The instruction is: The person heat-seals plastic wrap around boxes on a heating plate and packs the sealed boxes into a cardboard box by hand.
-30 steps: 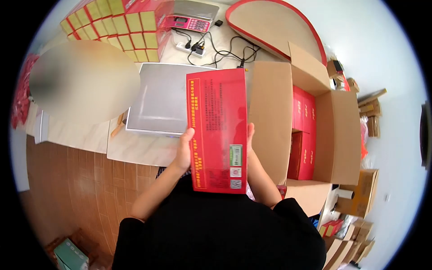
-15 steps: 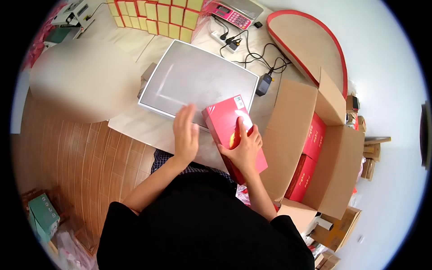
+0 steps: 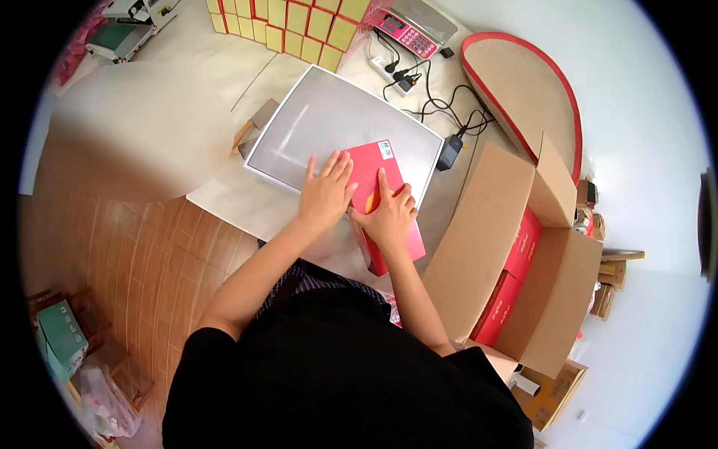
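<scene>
A shiny red gift box (image 3: 372,156) with a white label in one corner lies tilted across the near edge of a flat grey panel with a white rim (image 3: 336,105). My right hand (image 3: 389,217) spans the box, thumb by its left edge and fingertips toward its right edge, index finger stretched along the top. At the box's left edge my left hand (image 3: 326,196) rests with fingers extended and a little spread, fingertips touching it. The palm sides of both hands are hidden.
On my right stands an open cardboard carton (image 3: 479,224) with red boxes (image 3: 502,303) inside. Black cables and a power adapter (image 3: 450,153) lie beyond the panel. Farther back are stacked yellow-and-red boxes (image 3: 288,26) and a pink keypad scale (image 3: 407,34). A blurred area covers the left.
The red box has moved up and left, farther over the grey panel, with my right hand on it. My left hand has come in from the left and now touches the box.
</scene>
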Tool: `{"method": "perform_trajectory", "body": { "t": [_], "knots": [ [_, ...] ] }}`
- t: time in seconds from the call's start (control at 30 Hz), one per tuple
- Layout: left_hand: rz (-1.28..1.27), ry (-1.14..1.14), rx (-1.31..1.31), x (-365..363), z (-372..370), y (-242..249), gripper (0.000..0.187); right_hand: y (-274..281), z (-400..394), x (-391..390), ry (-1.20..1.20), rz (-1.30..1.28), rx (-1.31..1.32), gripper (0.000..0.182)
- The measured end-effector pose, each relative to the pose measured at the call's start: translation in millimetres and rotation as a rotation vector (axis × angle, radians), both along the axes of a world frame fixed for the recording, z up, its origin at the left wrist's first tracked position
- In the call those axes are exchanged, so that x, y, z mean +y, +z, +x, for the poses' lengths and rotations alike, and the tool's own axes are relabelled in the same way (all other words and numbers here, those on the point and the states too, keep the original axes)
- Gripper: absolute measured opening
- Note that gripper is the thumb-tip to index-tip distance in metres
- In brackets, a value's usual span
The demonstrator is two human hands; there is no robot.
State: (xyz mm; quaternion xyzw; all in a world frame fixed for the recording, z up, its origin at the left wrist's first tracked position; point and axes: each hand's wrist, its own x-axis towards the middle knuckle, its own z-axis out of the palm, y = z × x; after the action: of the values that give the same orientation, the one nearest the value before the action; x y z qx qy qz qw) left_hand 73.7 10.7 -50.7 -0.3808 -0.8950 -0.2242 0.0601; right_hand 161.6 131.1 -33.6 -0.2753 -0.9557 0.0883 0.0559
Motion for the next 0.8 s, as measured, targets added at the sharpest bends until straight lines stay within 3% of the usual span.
{"method": "perform_trajectory", "body": {
  "t": [0.07,0.13,0.17,0.2,0.23,0.27,0.3,0.33,0.43,0.53,0.6,0.67,0.73,0.8],
  "knots": [
    [0.135,0.048,-0.114,-15,-11,2,0.043,4,-7,8,0.017,-0.039,0.010,0.099],
    [0.271,0.100,-0.231,-28,-19,7,0.042,7,-9,19,-0.037,-0.297,0.066,0.104],
    [0.463,0.155,-0.359,-38,-12,11,0.042,15,-8,31,-0.024,-0.590,0.071,0.100],
    [0.654,0.212,-0.498,-46,-3,11,0.043,24,-10,35,0.116,-1.160,0.268,0.093],
    [0.751,0.199,-0.725,-47,4,8,0.049,36,-4,33,0.122,-1.452,0.330,0.088],
    [0.754,0.201,-0.734,-45,14,7,0.049,45,-1,34,0.128,-1.736,0.403,0.083],
    [0.920,0.137,-1.013,-41,27,19,0.053,38,12,41,-0.096,-2.076,0.349,0.078],
    [1.077,0.060,-1.295,-39,36,33,0.057,29,18,45,-0.036,-2.344,0.391,0.073],
    [0.993,-0.065,-1.363,-44,44,57,0.066,3,10,35,0.268,-2.702,0.509,0.065],
    [0.933,-0.100,-1.350,-51,45,72,0.070,20,12,15,-0.091,-2.467,0.464,0.059],
    [1.042,0.008,-1.312,-53,46,82,0.073,27,15,10,-0.308,-2.297,0.441,0.055],
    [1.050,0.042,-1.284,-51,44,78,0.075,-4,19,37,-0.019,-2.556,0.257,0.050],
    [1.074,0.148,-1.330,-48,43,76,0.072,24,12,27,-0.229,-2.196,0.291,0.049],
    [1.086,0.179,-1.340,-40,43,77,0.067,38,10,28,-0.234,-2.022,0.260,0.046]
  ]
}}
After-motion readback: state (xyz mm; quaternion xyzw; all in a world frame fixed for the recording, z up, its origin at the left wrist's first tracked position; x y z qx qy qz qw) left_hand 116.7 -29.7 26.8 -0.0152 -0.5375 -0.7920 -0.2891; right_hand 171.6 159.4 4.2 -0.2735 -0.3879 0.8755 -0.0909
